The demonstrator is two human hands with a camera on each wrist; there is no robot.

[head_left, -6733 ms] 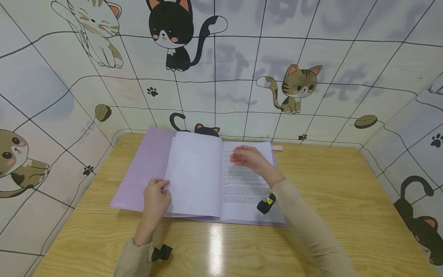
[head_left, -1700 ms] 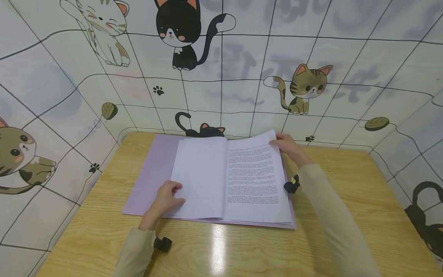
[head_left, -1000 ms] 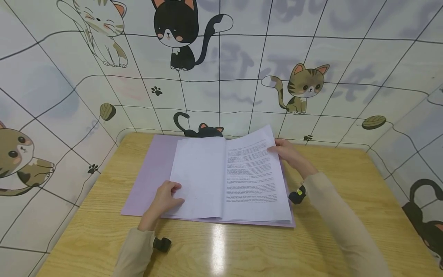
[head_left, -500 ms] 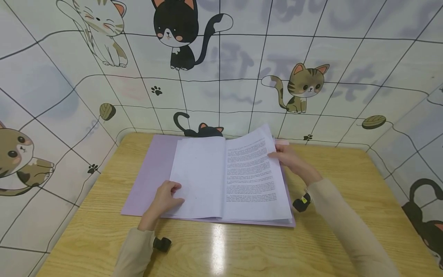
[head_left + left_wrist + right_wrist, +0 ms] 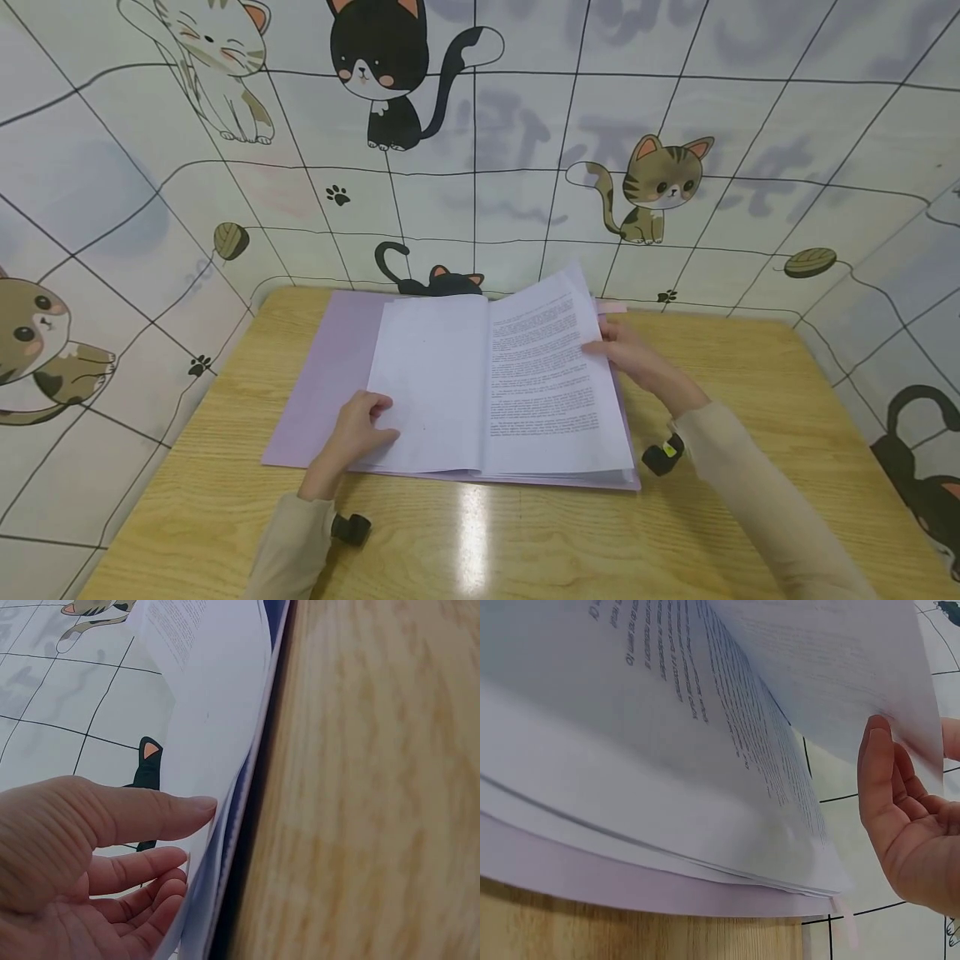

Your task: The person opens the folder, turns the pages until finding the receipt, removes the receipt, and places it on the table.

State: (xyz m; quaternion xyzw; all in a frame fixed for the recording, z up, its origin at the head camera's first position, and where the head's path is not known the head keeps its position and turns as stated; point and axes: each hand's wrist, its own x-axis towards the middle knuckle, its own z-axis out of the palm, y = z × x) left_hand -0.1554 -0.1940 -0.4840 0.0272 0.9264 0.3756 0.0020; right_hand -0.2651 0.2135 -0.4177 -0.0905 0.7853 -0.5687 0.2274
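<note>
A light purple folder (image 5: 311, 392) lies spread on the table with a stack of white sheets inside. On its left side the blank page (image 5: 431, 375) faces up. Its lower left part lies under my left hand (image 5: 356, 432), whose thumb and fingers are apart and rest at the page's edge; in the left wrist view the thumb (image 5: 157, 814) touches the paper. My right hand (image 5: 630, 354) pinches the right edge of a printed page (image 5: 543, 367), its upper corner raised. In the right wrist view the fingers (image 5: 881, 780) lie behind that sheet, and another printed sheet (image 5: 652, 750) shows beneath.
A pink tab (image 5: 612, 307) sticks out at the folder's upper right. The wooden table (image 5: 750, 375) ends at a wall (image 5: 517, 208) printed with cats and grid lines. Black cameras (image 5: 351, 529) sit at both wrists.
Over the last second my right hand has slid down the page's right edge, towards me, and the page's corner has risen and bent leftward. Earlier that hand hovered over the right page. Lately the left hand stays still.
</note>
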